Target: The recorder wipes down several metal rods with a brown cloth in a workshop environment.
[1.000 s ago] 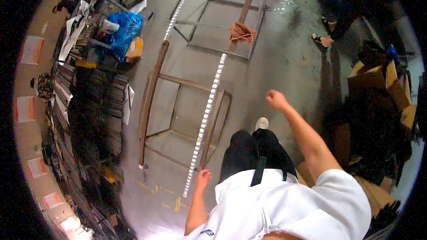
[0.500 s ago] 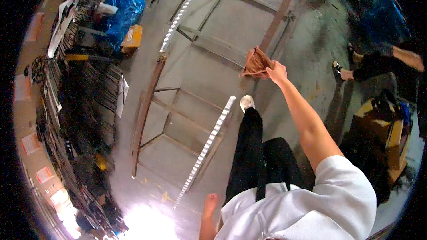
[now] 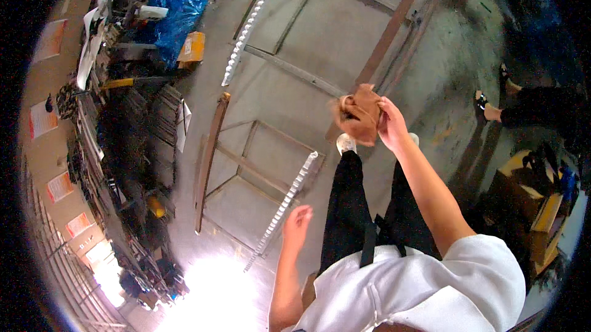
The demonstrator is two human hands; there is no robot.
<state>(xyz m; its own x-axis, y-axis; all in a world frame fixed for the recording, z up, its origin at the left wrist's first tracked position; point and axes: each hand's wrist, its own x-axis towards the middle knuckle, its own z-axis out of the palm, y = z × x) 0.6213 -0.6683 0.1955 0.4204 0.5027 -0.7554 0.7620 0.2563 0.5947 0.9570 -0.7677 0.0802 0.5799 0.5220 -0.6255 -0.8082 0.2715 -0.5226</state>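
Holding a crumpled brown cloth [image 3: 358, 113], the right hand [image 3: 391, 125] is raised in front of the body; fingers closed around the cloth's right side, cloth bunched to the left of the palm and off the floor. Left hand [image 3: 297, 224] hangs low and apart, fingers loosely spread, gripping nothing, just right of a white perforated strip [image 3: 284, 209] lying on the concrete floor [image 3: 332, 36].

Rusty metal frame [image 3: 246, 166] lies flat on the floor below the cloth; a second white perforated strip [image 3: 252, 21] runs toward the far edge of the floor.

Containers: blue plastic sack [image 3: 175, 15] at the far left of the floor, contents not visible; yellow-orange box [image 3: 192, 48] just beside it. Open cardboard boxes [image 3: 535, 202] at the right edge, contents too dark to tell.

Signs: rectangular orange-and-white sheets [image 3: 42, 119] along the left wall, spaced apart.

Another person's sandalled feet [image 3: 486, 107] at the right.
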